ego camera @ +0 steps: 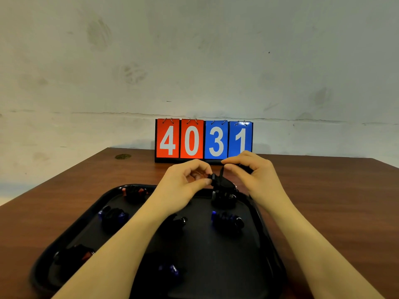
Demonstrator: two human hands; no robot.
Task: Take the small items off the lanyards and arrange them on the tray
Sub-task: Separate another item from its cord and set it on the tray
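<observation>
At frame centre, a black clip on a dark lanyard is pinched by the left hand and right hand above a black tray holding small blue, red and black items; brown wooden table, flip scoreboard reading 4031, stained pale wall

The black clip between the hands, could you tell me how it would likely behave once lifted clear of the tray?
The black clip looks small, so probably light. Pinched between the left hand and right hand, it seems rigid. Parts hang beneath toward the tray, so they likely dangle.
</observation>
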